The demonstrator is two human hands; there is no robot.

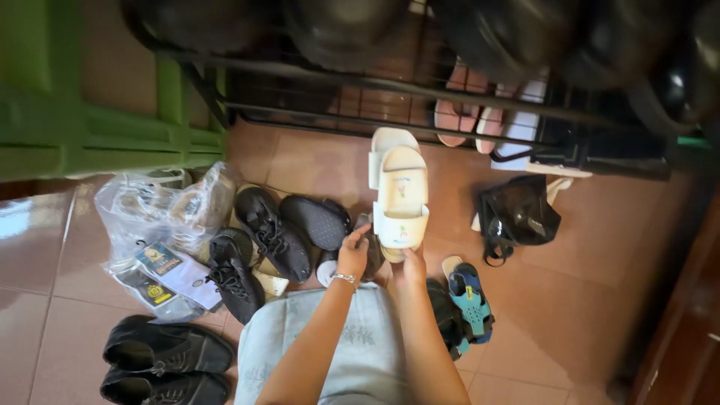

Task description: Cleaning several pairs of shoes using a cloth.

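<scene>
Person's crouching over a pile of shoes on the tile floor, holding a pair of cream slide sandals up at center frame. Right hand is gripping them from underneath, fingers curled on the heel end; left hand is pinching the side edge. They're pointing toward the black shoe rack up top, so I'd guess shelving is underway; next needs a free slot beside the pink sandals.

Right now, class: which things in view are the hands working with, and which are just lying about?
In hand:
cream sandals, held by right hand
left hand, beside them

Lying about:
black sneakers
black lace-up shoes
blue sandal
black bag
plastic bag
shoe rack
</scene>
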